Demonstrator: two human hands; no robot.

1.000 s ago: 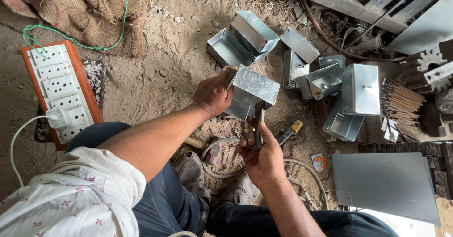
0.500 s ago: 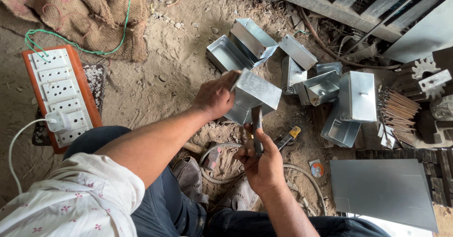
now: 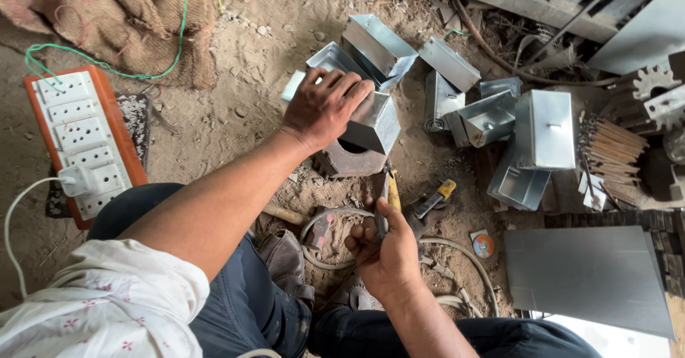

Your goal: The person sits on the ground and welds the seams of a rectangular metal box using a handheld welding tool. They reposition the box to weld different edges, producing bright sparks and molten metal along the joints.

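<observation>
My left hand (image 3: 325, 107) lies flat over the top of a small galvanized sheet-metal box (image 3: 377, 124) and grips it. The box rests on a dark rusty block (image 3: 351, 162) on the dirt. My right hand (image 3: 385, 249) is closer to me, closed around a tool with a yellow grip (image 3: 390, 200). The tool points up toward the box, with its tip just below the box's lower corner. A pale hose or cable (image 3: 325, 259) loops on the ground beside that hand.
More metal boxes (image 3: 544, 128) lie in a pile to the right, next to a bundle of thin rods (image 3: 614, 151). A flat grey sheet (image 3: 592, 278) lies lower right. An orange socket board (image 3: 80, 137) sits left, a burlap sack (image 3: 107, 12) upper left, and another yellow-handled tool (image 3: 437, 198) near the block.
My left hand has slid from the box's side onto its top, and the box sits lower on the block. My right hand with the tool has drawn back slightly toward me.
</observation>
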